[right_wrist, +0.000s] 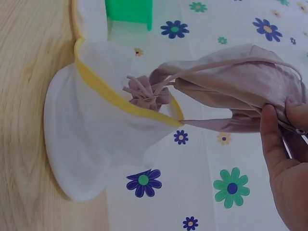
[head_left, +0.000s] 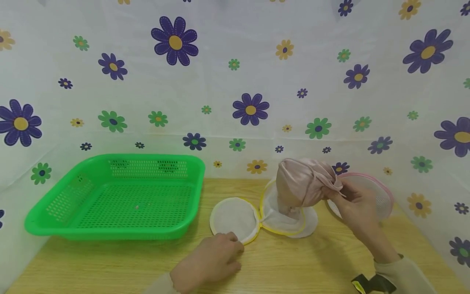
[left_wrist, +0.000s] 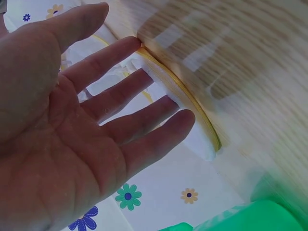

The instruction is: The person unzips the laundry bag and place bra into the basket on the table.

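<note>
Head view puts the left hand (head_left: 211, 261) nearest us, in front of the bag (head_left: 269, 204) and to its left; the fingers are extended and loosely spread, tips at the yellow edge of the bag's round lid (head_left: 235, 218). To the bag's right, the right hand (head_left: 356, 208) pinches the garment (head_left: 297, 179) by one bunched end, thumb against fingers. The garment is above the bag's mouth, its gathered knot (right_wrist: 149, 94) just behind the rim in the right wrist view; how much of it hangs inside we cannot tell.

We judge the garment light, soft and rather slippery, with a rounded part that may keep its shape; we would take it by the bunched end, several layers together, since one smooth fold could slide away. The bag looks limp, best steadied by its firmer rim.

The cloth has a satiny pink sheen and a thin strap; the bag is fine white mesh with yellow edging. Left of the bag is a green basket (head_left: 117, 234) of perforated plastic; right of it, a pink-rimmed net (head_left: 383, 204). Behind the bag hangs a smooth flowered sheet (head_left: 220, 81).
</note>
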A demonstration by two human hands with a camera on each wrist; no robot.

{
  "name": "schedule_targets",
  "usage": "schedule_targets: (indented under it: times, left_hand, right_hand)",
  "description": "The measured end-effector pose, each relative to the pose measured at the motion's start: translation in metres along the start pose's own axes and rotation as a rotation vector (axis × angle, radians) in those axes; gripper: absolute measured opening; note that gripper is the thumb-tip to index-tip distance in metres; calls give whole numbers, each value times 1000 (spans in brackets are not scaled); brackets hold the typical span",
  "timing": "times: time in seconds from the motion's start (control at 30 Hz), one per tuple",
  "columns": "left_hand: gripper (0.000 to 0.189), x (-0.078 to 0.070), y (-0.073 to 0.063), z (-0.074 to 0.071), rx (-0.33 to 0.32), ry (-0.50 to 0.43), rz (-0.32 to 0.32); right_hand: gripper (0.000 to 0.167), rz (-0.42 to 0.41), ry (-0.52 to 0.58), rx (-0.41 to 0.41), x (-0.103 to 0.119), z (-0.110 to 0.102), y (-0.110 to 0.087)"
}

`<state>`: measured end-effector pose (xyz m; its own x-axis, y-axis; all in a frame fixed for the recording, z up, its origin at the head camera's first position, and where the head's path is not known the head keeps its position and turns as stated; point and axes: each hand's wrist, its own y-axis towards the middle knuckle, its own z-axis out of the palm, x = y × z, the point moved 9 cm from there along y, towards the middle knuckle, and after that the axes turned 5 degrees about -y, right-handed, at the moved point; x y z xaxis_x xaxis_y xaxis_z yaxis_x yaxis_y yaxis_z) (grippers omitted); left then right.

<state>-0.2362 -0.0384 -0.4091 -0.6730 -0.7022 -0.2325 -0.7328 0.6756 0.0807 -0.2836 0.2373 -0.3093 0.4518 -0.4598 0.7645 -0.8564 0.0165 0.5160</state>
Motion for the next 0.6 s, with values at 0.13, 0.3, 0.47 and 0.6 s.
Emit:
schedule_targets:
  times: [0.13, 0.3, 0.47, 0.6]
  left_hand:
    - [14, 0, 0, -1, 8, -7, -2]
    - [11, 0, 0, -1, 16, -14, 2]
    - [10, 0, -1, -1, 21, -21, 1]
    - [12, 1, -1, 1, 25, -12, 6]
  right_hand:
    - [9, -67, 121, -39, 10, -4, 0]
    - [5, -129, 181, -96, 21, -9, 2]
    - [8, -86, 184, -188, 27, -16, 3]
    - [9, -103, 88, -279, 36, -24, 3]
